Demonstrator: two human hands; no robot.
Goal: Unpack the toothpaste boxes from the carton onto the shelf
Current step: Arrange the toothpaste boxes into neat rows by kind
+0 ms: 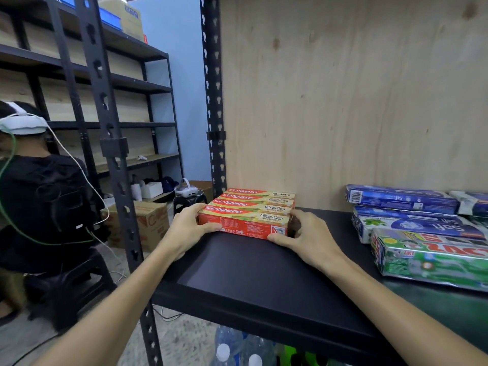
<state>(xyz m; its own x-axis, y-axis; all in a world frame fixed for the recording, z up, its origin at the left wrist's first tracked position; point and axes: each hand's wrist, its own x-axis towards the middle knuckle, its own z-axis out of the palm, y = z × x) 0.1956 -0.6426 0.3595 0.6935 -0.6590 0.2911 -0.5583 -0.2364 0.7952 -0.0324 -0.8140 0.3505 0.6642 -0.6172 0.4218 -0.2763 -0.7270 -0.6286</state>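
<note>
The left hand (pixel 184 228) and right hand (pixel 303 236) clasp the two ends of a row of red toothpaste boxes (pixel 248 212), thumbs on the near face, the row resting on the black shelf (pixel 250 281) near its left post. Squeezed unevenly, the loose boxes could buckle apart or slide skewed. Wrapped packs (pixel 422 233) lie well apart to the right.

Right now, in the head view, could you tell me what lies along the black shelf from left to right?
Left hand → red toothpaste boxes → right hand → blue packs and green pack at the right.
</note>
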